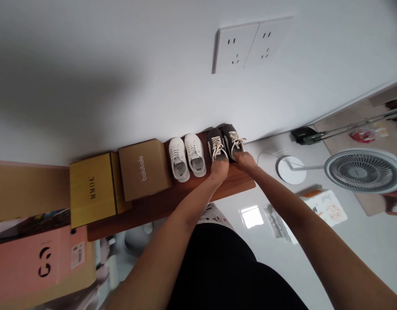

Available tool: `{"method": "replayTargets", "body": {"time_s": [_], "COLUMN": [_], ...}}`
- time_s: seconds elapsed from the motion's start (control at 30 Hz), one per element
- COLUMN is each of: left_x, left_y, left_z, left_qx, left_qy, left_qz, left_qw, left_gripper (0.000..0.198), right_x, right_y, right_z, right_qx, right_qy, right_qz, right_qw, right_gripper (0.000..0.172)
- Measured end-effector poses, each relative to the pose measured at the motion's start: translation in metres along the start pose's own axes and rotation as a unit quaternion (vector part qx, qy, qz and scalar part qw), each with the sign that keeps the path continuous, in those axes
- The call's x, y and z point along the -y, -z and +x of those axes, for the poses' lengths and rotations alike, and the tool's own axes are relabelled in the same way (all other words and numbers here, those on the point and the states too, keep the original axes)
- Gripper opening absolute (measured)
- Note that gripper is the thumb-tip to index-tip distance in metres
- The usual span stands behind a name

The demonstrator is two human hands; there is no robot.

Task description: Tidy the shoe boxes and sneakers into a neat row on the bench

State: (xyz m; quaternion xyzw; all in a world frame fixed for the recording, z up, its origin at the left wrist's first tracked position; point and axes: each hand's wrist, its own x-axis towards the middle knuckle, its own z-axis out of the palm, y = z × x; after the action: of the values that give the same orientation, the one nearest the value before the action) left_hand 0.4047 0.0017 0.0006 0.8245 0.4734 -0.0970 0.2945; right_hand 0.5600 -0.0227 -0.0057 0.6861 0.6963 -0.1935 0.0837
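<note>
Here at the shelf's right end, the left hand is gripping the left shoe by its heel, and the right hand is gripping the right shoe likewise! These 2 are sitting side by side, toes facing the back edge, showing dark uppers and cream laces. 2 white shoes are standing just leftward.
</note>
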Motion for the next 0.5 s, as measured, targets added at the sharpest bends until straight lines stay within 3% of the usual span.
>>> {"method": "replayTargets", "body": {"time_s": [0.2,0.5], "left_x": [-0.003,-0.003], "left_y": [-0.001,-0.003], "left_z": [0.007,0.016], "left_qx": [-0.017,-0.002], "left_qy": [0.012,-0.004], "left_qz": [0.018,0.072], "left_qw": [1.0,0.997], "left_gripper": [0.037,0.032], "right_x": [0.0,0.001], "right_y": [-0.007,-0.017], "right_z": [0.009,0.016], "right_qx": [0.008,-0.002], "right_qy": [0.032,0.016], "right_qz": [-0.048,-0.06], "right_qw": [0.998,0.998], "right_gripper": [0.022,0.022]}}
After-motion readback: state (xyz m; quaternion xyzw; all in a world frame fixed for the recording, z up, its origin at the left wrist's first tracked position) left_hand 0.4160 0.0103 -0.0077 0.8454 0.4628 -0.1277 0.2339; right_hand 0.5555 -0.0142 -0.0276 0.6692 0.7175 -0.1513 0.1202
